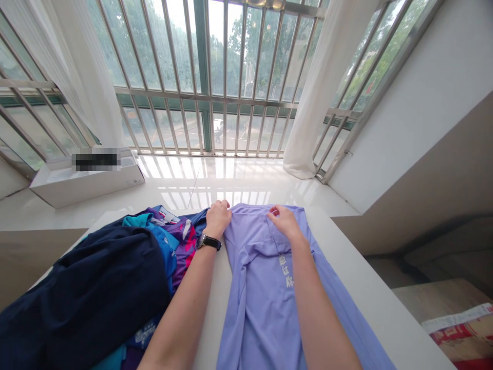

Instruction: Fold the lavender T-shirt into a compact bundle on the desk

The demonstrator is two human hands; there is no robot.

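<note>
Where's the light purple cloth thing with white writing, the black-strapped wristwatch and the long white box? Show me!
Light purple cloth garment with white lettering [271, 313], head view: plain fabric below the lettering.
Black-strapped wristwatch [211, 242], head view: the strap.
Long white box [92, 187], head view: the front wall.

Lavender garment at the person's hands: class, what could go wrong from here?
Creases run across the lavender garment; they might set if pressed flat. The wristwatch sits right beside the clothes pile and could snag its fabric. The pile also lies close to the garment, so the two might get mixed.
</note>
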